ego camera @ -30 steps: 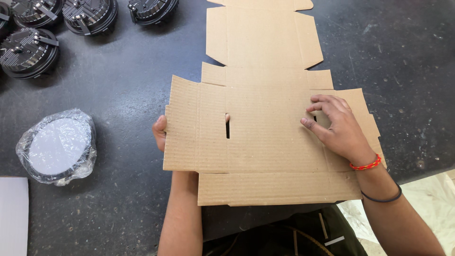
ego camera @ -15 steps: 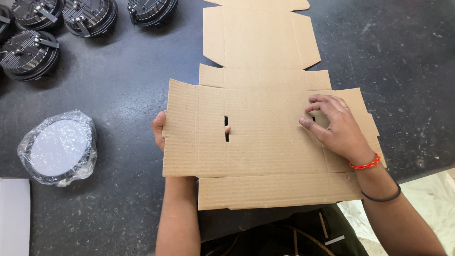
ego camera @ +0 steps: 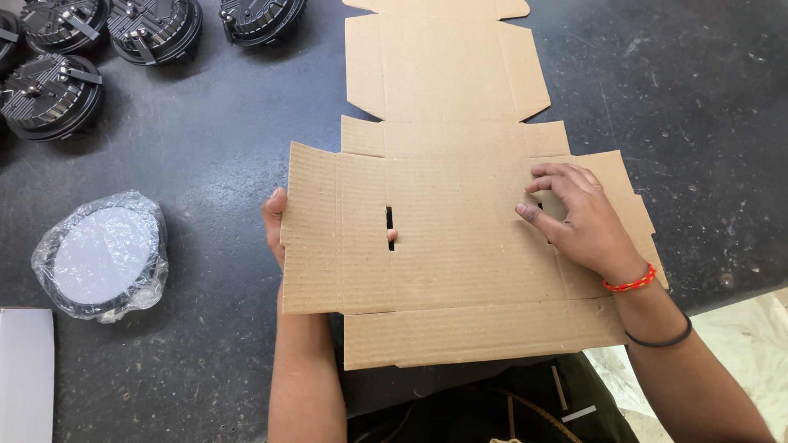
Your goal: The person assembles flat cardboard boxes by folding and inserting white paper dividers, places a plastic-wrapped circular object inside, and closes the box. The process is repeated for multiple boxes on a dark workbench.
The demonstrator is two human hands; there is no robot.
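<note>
Holding as before, my left hand (ego camera: 276, 223) stays clamped on the cardboard blank's (ego camera: 443, 246) raised flap, fingertip through its slot, right hand's (ego camera: 579, 217) fingers curled flat on top.

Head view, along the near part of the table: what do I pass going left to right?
White flat sheet → plastic-wrapped round disc → left hand under the cardboard's edge → slot in the flat cardboard box blank → right hand → red wristband.

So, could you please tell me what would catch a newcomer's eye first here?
A large flat cardboard box blank runs down the middle of the dark table. The right hand presses on it, and the left hand grips its left flap. Black round lamps sit far left, above a plastic-wrapped one.
</note>
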